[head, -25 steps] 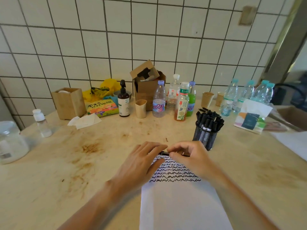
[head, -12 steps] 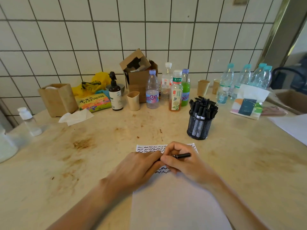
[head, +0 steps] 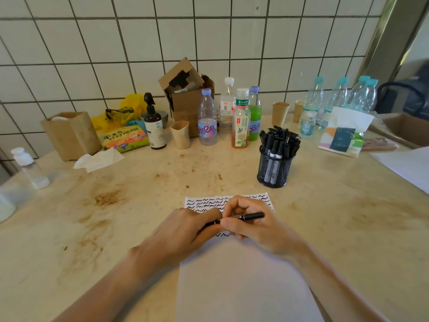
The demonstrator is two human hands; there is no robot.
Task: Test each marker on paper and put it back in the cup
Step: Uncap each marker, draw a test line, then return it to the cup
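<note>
a black marker (head: 241, 217) is held level over the paper (head: 234, 282) by both hands: the right hand (head: 257, 226) has its fingers and thumb curled round the barrel, and the left hand (head: 183, 233) is closed on the marker's left end, which is mostly hidden under its fingers. whether a cap is on or off cannot be told. the paper is laid on the stained table (head: 120, 219), its far edge filled with rows of black squiggles, part of them covered by the hands. the mesh cup (head: 274, 169), crammed with black markers, is set just beyond the paper to the right, apart from it. behind it, along the tiled wall, are stood a row of bottles (head: 207, 122), a pump bottle (head: 153, 126), paper cups (head: 280, 112), an open cardboard box (head: 185, 94) and a tissue pack (head: 343, 138). a crumpled tissue (head: 98, 160) and a brown paper container (head: 70, 134) are seen at the left. nothing is placed between the hands and the cup. the paper's near edge is cut off by the frame, and the clear containers at the far left are blurred
</note>
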